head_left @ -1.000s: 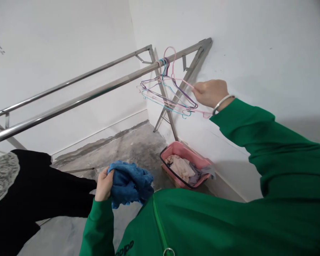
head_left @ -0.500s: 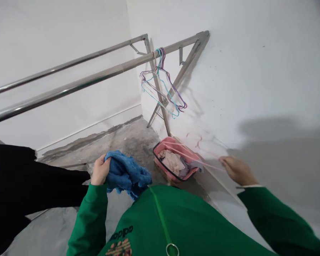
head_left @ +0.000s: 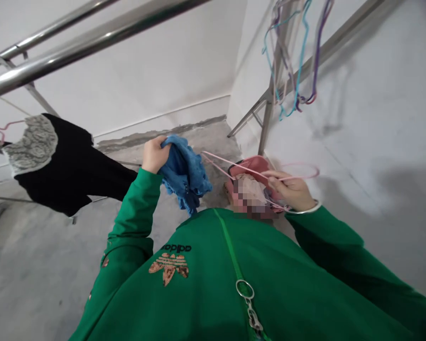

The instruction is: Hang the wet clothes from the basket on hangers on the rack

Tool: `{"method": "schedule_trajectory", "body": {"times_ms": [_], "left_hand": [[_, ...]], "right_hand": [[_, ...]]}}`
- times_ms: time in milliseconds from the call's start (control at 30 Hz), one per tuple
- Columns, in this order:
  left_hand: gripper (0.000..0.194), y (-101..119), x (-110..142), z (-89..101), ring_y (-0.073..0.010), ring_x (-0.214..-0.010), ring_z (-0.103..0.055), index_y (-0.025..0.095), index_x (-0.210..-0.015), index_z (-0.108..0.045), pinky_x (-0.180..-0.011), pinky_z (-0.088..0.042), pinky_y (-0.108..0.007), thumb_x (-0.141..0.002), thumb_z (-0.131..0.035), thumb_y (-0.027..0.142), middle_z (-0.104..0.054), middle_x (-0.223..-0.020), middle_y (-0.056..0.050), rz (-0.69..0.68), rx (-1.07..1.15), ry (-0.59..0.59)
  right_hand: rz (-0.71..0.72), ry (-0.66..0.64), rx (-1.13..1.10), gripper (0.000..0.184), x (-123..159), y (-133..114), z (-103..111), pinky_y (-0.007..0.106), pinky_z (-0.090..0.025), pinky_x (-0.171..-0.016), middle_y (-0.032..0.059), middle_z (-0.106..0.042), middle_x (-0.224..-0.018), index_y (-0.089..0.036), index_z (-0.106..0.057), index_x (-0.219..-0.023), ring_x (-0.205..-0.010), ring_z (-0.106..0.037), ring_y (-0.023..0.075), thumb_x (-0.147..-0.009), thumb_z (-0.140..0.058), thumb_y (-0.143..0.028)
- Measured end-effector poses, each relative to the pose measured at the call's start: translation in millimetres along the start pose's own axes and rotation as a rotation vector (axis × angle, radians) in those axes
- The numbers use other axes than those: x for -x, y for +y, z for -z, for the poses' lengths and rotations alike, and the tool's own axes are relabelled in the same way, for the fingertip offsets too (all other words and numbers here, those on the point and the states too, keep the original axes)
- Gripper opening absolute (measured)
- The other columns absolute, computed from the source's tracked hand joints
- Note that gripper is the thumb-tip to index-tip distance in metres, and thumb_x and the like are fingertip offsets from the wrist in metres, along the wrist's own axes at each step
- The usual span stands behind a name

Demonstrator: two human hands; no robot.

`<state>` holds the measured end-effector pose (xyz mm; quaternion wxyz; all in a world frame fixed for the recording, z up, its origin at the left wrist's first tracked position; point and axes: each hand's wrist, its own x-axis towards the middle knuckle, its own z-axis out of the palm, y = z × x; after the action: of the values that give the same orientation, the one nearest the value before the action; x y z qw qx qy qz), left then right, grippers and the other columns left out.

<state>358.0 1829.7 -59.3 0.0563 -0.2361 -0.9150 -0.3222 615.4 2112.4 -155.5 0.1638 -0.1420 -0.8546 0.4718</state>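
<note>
Right grip (head_left: 291, 191) on hanger (head_left: 239, 166), basket (head_left: 254, 164) half-pixelated, rack (head_left: 92, 46) cropped

Clothes-drying corner indoors, metal rack (head_left: 92, 40), coloured hangers (head_left: 316, 66), hung black garment (head_left: 78, 156), pink basket (head_left: 253, 163), grey floor (head_left: 39, 265)

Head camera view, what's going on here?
The person's left hand holds a blue garment, and the right hand holds a pink hanger. The garment isn't on it. A pink basket with pale cloth shows behind the hanger, more hangers hang at upper right, and a black garment hangs at left.
</note>
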Motion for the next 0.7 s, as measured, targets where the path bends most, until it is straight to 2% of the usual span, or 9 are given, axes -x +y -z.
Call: {"method": "schedule_trajectory", "body": {"times_ms": [100, 167, 233, 333, 400, 467, 567, 633, 700], "left_hand": [[0.021, 3.2, 4.7, 8.6, -0.0237, -0.093, -0.061, 0.017, -0.088, -0.071, -0.080, -0.044, -0.030, -0.082, -0.052, 0.026, -0.068, -0.095, -0.009, 0.017, -0.322, 0.023], [0.023, 4.8, 9.4, 11.4, -0.0254, -0.096, -0.062, 0.017, -0.090, -0.071, -0.079, -0.043, -0.031, -0.083, -0.051, 0.025, -0.067, -0.098, -0.010, 0.021, -0.434, -0.007], [0.024, 6.2, 14.0, 12.3, -0.0259, -0.096, -0.062, 0.017, -0.091, -0.071, -0.077, -0.043, -0.032, -0.083, -0.049, 0.023, -0.067, -0.098, -0.010, -0.001, -0.478, -0.062], [0.023, 11.2, 19.9, 11.0, -0.0258, -0.095, -0.062, 0.017, -0.087, -0.071, -0.077, -0.043, -0.032, -0.081, -0.049, 0.017, -0.068, -0.094, -0.010, -0.014, -0.493, -0.148], [0.022, 19.6, 23.6, 7.6, -0.0259, -0.092, -0.062, 0.016, -0.086, -0.071, -0.077, -0.044, -0.033, -0.079, -0.050, 0.015, -0.069, -0.089, -0.009, -0.003, -0.489, -0.207], [0.023, 31.7, 27.6, 2.1, -0.0264, -0.090, -0.062, 0.015, -0.089, -0.071, -0.078, -0.044, -0.035, -0.080, -0.051, 0.015, -0.069, -0.087, -0.010, -0.014, -0.482, -0.264], [0.023, 48.1, 34.4, -5.4, -0.0267, -0.093, -0.062, 0.015, -0.094, -0.070, -0.080, -0.044, -0.037, -0.084, -0.049, 0.019, -0.068, -0.091, -0.011, -0.063, -0.486, -0.320], [0.024, 50.7, 39.3, -6.1, -0.0268, -0.096, -0.061, 0.016, -0.098, -0.067, -0.082, -0.044, -0.037, -0.087, -0.048, 0.021, -0.066, -0.096, -0.011, -0.095, -0.514, -0.333], [0.026, 44.2, 44.2, -3.0, -0.0275, -0.102, -0.059, 0.018, -0.107, -0.063, -0.084, -0.043, -0.037, -0.088, -0.045, 0.020, -0.063, -0.107, -0.012, -0.110, -0.569, -0.321]], "right_hand": [[0.113, -0.124, -0.043, 0.024, -19.8, -36.6, 1.8, 0.042, -0.053, -0.090, 0.0046, -0.072, -0.097, -0.030, -0.069, -0.090, -0.097, -0.067, 0.0252, -0.083, -0.051, -0.045], [0.199, -0.226, -0.032, 0.026, -31.5, -55.9, -3.6, 0.042, -0.053, -0.090, 0.0048, -0.072, -0.098, -0.029, -0.070, -0.091, -0.098, -0.067, 0.0247, -0.085, -0.049, -0.044], [0.292, -0.306, 0.024, 0.030, -43.7, -70.6, -16.0, 0.041, -0.054, -0.088, 0.0048, -0.072, -0.096, -0.028, -0.070, -0.088, -0.097, -0.067, 0.0241, -0.088, -0.044, -0.043], [0.381, -0.273, 0.152, 0.035, -60.8, -86.2, -45.4, 0.041, -0.052, -0.089, 0.0077, -0.071, -0.100, -0.025, -0.070, -0.092, -0.101, -0.067, 0.0251, -0.090, -0.039, -0.039], [0.368, -0.234, 0.252, 0.038, -70.1, -93.7, -69.8, 0.041, -0.050, -0.088, 0.0125, -0.071, -0.101, -0.019, -0.070, -0.096, -0.101, -0.066, 0.0279, -0.091, -0.037, -0.038], [0.314, -0.237, 0.350, 0.039, -78.1, -99.2, -95.1, 0.040, -0.049, -0.081, 0.0164, -0.070, -0.092, -0.014, -0.069, -0.093, -0.092, -0.067, 0.0300, -0.091, -0.039, -0.038], [0.285, -0.326, 0.301, 0.031, -90.2, -103.8, -125.0, 0.035, -0.047, -0.073, 0.0140, -0.069, -0.083, -0.013, -0.067, -0.093, -0.080, -0.065, 0.0260, -0.089, -0.041, -0.029], [0.275, -0.369, 0.192, 0.028, -99.3, -104.5, -133.5, 0.031, -0.045, -0.069, 0.0093, -0.068, -0.080, -0.015, -0.067, -0.092, -0.075, -0.062, 0.0216, -0.087, -0.041, -0.024], [0.268, -0.356, 0.153, 0.027, -108.5, -104.8, -132.0, 0.028, -0.043, -0.068, 0.0061, -0.067, -0.077, -0.016, -0.067, -0.087, -0.072, -0.059, 0.0188, -0.085, -0.041, -0.023]]}}
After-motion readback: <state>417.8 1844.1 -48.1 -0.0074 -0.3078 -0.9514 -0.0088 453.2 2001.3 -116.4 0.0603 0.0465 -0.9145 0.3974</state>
